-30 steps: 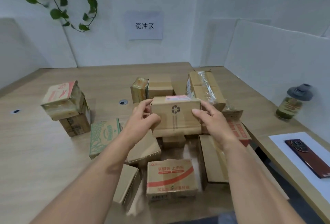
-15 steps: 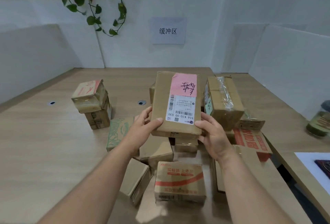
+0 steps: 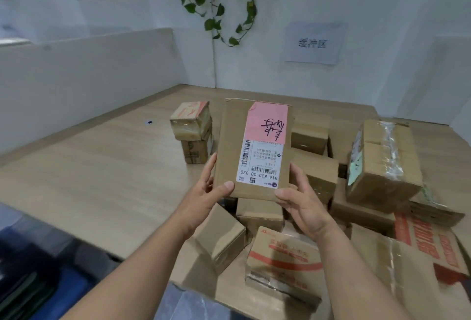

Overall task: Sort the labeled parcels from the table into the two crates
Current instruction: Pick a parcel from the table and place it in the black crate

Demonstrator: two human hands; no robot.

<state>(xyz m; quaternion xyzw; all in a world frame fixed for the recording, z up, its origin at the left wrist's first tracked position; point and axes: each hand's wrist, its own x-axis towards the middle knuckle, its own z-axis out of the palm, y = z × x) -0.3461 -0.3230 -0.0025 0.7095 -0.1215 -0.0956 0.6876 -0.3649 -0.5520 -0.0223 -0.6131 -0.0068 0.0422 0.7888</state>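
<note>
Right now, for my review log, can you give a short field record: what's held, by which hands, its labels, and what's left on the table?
held item: cardboard parcel, raised above the pile, label side facing the camera
left hand: grips its lower left edge
right hand: grips its lower right corner
labels: pink handwritten slip above white barcode label
table: many other parcels lie on it
crates: none clearly visible

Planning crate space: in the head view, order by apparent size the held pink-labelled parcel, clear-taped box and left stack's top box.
Largest, unranked: pink-labelled parcel and clear-taped box look alike; parcel nearer camera.
Smallest: left stack's top box.
</note>
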